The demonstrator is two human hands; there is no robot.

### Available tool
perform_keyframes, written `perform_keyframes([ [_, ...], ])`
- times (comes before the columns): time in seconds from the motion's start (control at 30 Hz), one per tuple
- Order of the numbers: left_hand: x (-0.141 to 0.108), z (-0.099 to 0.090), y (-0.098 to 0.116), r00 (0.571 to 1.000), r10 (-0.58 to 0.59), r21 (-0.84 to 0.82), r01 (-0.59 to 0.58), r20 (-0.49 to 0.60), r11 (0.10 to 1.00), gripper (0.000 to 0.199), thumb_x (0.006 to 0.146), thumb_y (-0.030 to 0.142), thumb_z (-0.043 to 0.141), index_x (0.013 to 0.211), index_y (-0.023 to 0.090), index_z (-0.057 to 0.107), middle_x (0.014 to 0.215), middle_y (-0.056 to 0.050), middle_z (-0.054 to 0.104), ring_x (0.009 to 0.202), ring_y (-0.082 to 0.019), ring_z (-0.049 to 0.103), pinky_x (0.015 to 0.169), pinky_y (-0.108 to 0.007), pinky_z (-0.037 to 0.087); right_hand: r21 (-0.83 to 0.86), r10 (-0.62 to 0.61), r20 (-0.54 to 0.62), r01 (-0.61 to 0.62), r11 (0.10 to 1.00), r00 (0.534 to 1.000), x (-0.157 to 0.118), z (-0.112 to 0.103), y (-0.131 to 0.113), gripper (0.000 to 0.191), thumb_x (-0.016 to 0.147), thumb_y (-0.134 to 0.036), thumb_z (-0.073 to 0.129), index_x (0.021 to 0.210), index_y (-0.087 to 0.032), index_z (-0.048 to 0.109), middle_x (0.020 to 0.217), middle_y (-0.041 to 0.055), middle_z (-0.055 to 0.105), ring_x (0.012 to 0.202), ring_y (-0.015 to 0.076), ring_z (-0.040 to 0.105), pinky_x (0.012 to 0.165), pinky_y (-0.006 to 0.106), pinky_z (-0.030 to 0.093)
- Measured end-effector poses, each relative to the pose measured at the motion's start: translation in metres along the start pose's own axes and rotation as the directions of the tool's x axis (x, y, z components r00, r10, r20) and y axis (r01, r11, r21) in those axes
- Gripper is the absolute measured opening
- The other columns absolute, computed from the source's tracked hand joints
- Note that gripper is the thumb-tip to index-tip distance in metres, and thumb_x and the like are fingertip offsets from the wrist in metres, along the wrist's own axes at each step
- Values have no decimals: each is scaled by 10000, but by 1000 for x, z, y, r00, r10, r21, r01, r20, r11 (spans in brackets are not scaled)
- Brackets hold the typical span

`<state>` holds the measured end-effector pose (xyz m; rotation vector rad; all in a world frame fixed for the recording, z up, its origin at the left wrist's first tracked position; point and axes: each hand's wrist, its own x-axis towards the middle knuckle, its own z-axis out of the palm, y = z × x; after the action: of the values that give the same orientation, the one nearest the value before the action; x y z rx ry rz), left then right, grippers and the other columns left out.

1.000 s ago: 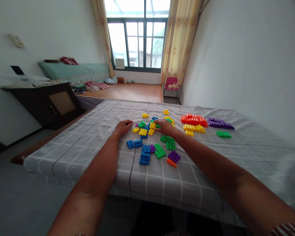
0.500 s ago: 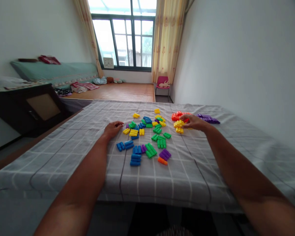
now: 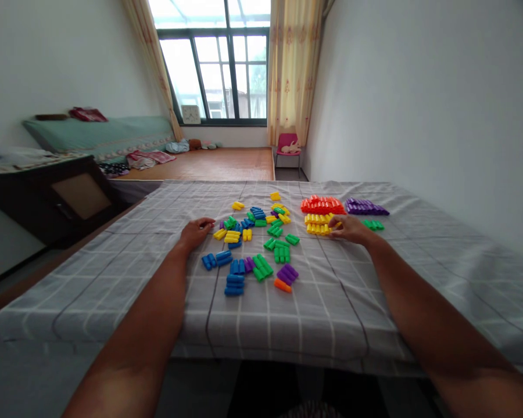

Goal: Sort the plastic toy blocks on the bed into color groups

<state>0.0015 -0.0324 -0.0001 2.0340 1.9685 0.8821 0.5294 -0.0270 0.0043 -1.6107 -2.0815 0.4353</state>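
Note:
My left hand (image 3: 197, 233) rests on the cloth with its fingers curled together, just left of the mixed blocks, and nothing shows in it. At the right, my right hand (image 3: 349, 230) has its thumb and fingers closed on the right end of the stacked yellow blocks (image 3: 318, 229). These blocks look like short ribbed plastic tubes joined side by side. Directly behind them lies a pile of red-orange blocks (image 3: 322, 205), with a row of purple blocks (image 3: 366, 207) to its right. Several green blocks (image 3: 373, 224) show just beyond my right hand.
Loose blue blocks (image 3: 234, 285), green blocks (image 3: 262, 267), purple blocks (image 3: 287, 273) and one orange block (image 3: 283, 285) are scattered mid-table. A grey checked cloth (image 3: 157, 278) covers the table. A white wall (image 3: 440, 116) runs along the right side.
My right hand has shifted slightly right and lower. The yellow blocks by it, tilted and bunched before, now lie in level rows. Green blocks behind the hand have come into view.

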Motion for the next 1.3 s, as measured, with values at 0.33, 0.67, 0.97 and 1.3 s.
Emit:
perform_keyframes([
  [0.33,1,3,-3,1000,4,20,-4,-4,1000,320,810,322,513,1032,245,729,988,-31,745,932,-218,671,828,-296,506,-149,-109,15,110,983,994,1,-3,-44,125,717,-312,680,784,-209,655,829,35,704,718,180,633,662,284,461],
  [0.67,-7,1,0,1000,-17,34,17,4,999,297,856,273,503,1065,226,708,1006,-28,740,935,-177,666,818,-250,490,-244,-443,93,452,858,892,68,62,-159,269,856,-294,581,1085,-179,664,1146,109,660,1057,223,597,916,325,442],
  [0.97,-5,2,-6,1000,-2,-7,2,15,1000,295,860,267,504,1073,224,703,981,-18,745,911,-160,670,796,-231,489,-300,-298,246,365,881,922,96,104,-173,451,889,-422,521,1281,-217,608,1332,92,585,1256,291,486,1028,357,371],
  [1.3,-4,4,2,1000,-17,53,16,25,998,292,857,290,518,1073,244,709,1007,-19,740,935,-176,660,791,-240,480,-239,-274,140,301,923,952,106,62,-191,361,916,-366,562,1213,-160,565,1205,88,582,1021,213,595,856,414,521],
])
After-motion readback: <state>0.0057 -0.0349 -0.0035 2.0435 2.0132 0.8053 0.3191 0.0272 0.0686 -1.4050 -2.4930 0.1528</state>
